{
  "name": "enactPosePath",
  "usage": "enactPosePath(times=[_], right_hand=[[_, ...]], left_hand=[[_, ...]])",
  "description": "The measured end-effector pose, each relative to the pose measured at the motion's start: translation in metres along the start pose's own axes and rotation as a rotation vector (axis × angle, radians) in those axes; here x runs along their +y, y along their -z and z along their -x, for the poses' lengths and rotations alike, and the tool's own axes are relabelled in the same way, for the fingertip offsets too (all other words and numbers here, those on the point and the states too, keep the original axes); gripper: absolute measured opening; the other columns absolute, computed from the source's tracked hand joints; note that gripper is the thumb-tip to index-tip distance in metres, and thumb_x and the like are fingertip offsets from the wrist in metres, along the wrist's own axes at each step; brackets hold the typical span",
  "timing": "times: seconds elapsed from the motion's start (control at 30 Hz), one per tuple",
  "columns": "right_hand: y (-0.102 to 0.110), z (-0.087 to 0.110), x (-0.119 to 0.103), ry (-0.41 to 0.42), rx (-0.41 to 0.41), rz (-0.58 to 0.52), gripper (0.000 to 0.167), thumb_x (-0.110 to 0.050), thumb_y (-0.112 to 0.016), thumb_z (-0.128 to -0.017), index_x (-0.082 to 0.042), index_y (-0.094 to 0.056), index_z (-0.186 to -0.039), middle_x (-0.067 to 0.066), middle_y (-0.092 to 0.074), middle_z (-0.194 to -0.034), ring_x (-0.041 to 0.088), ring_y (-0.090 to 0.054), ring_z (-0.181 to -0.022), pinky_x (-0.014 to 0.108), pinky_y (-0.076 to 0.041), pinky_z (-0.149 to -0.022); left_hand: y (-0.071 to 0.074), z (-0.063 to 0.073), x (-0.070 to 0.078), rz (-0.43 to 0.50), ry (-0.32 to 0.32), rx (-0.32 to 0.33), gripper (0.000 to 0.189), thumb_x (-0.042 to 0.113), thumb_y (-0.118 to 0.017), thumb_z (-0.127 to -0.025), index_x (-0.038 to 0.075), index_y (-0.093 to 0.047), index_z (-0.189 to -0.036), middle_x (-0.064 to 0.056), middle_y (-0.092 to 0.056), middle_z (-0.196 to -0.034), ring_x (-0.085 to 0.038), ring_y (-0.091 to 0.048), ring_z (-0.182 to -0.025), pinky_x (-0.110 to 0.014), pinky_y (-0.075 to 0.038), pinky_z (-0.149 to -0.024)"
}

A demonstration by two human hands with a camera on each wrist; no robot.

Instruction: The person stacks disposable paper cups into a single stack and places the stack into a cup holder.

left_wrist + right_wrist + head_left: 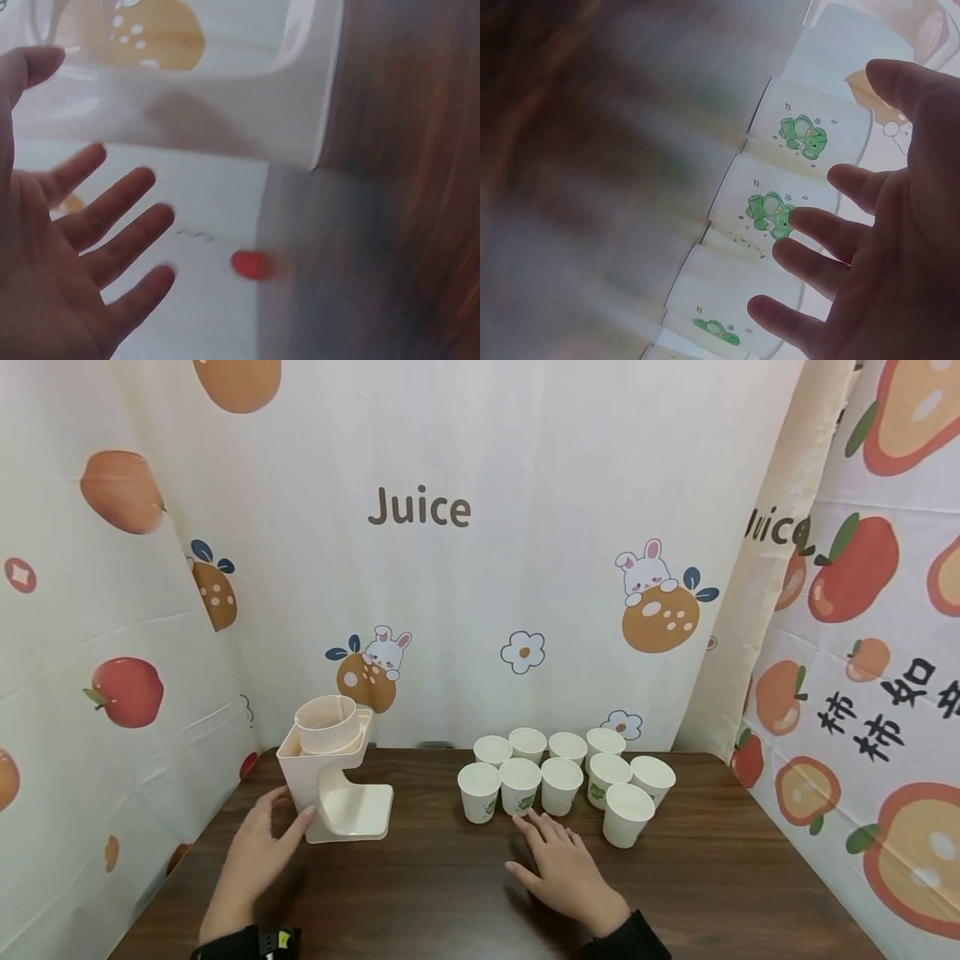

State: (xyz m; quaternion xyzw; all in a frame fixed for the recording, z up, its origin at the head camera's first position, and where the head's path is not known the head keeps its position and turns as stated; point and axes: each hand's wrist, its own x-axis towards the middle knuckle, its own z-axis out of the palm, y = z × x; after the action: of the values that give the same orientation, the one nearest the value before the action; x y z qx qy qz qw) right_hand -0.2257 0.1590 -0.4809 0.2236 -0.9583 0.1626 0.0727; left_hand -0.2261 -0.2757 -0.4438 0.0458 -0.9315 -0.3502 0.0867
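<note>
A cream plastic stand (336, 777), with a flat base and a round open-topped container (327, 727) on its upper part, is at the left of the table. Its side wall (195, 120) fills the upper part of the left wrist view. Beside the stand's left side is my left hand (258, 852), fingers spread and thumb near its front corner. My right hand (562, 870) reaches toward the front row of white paper cups, its fingertips close to a cup (519, 789). In the right wrist view its fingers are spread before cups with green bear prints (769, 214).
The paper cups, several in number, stand upright in a cluster right of centre, one cup (627, 817) farther forward. All are on a dark wooden table (420, 893). Fruit-printed white curtains (480, 577) hang behind and along both sides.
</note>
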Motion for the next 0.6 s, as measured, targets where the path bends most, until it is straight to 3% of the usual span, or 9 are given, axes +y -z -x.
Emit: enactPosePath(times=[0.23,0.6], right_hand=[[-0.003,-0.003,-0.004,0.012,-0.032,-0.008,0.067,-0.051,-0.058,-0.099,-0.016,-0.042,-0.153,0.016,-0.042,-0.152,0.04,-0.039,-0.138,0.066,-0.035,-0.101],[-0.004,-0.006,-0.013,0.057,-0.074,-0.03,0.067,-0.051,-0.058,-0.099,-0.015,-0.043,-0.152,0.016,-0.042,-0.152,0.039,-0.041,-0.138,0.065,-0.036,-0.101]], left_hand=[[-0.016,-0.012,-0.003,0.129,0.024,0.003,0.094,0.046,-0.059,-0.099,-0.012,-0.009,-0.153,-0.039,-0.024,-0.15,-0.054,-0.024,-0.139,-0.069,-0.026,-0.106],[-0.021,-0.029,0.003,0.261,-0.009,0.037,0.094,0.032,-0.062,-0.098,-0.009,0.002,-0.154,-0.037,-0.017,-0.153,-0.051,-0.022,-0.141,-0.065,-0.022,-0.11]])
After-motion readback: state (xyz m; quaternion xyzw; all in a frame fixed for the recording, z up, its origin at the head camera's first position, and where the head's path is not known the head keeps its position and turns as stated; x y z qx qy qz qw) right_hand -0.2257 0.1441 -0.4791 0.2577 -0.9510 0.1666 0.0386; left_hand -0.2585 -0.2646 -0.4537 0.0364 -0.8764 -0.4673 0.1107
